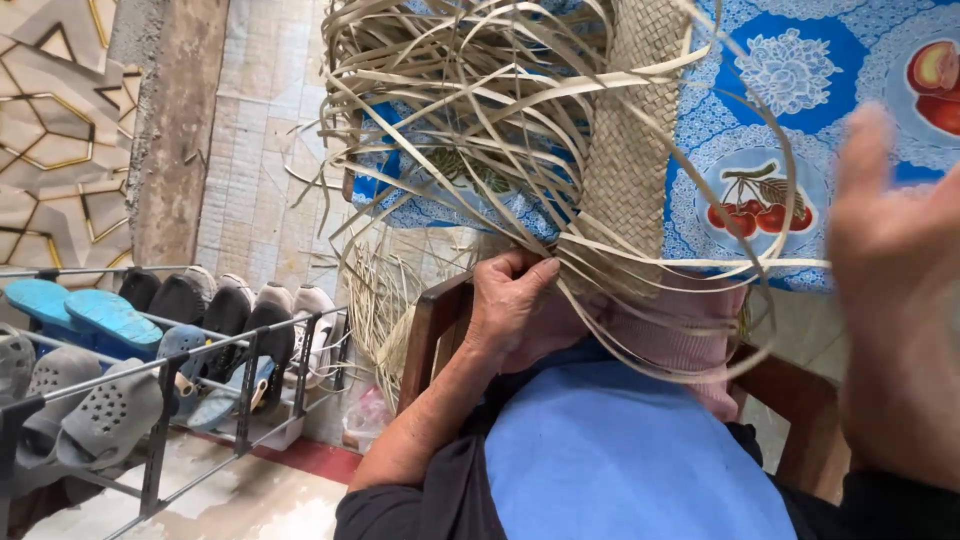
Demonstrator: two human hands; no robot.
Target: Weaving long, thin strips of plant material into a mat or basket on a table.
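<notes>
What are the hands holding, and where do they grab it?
The left hand grips the woven straw band at its lower end, where loose strips fan out. The right hand is blurred, open, holding nothing.

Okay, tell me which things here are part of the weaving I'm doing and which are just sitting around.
In hand:
left hand gripping the woven strip
loose straw strands
right hand, raised and blurred

Lying about:
shoe rack with sandals
blue patterned cloth
wooden chair

The person wears a dark black sleeve (440,500) pushed up above the left grip (515,310), bare-forearmed below it; a dark cuff (890,505) shows below the blurred right grip (895,300).
</notes>
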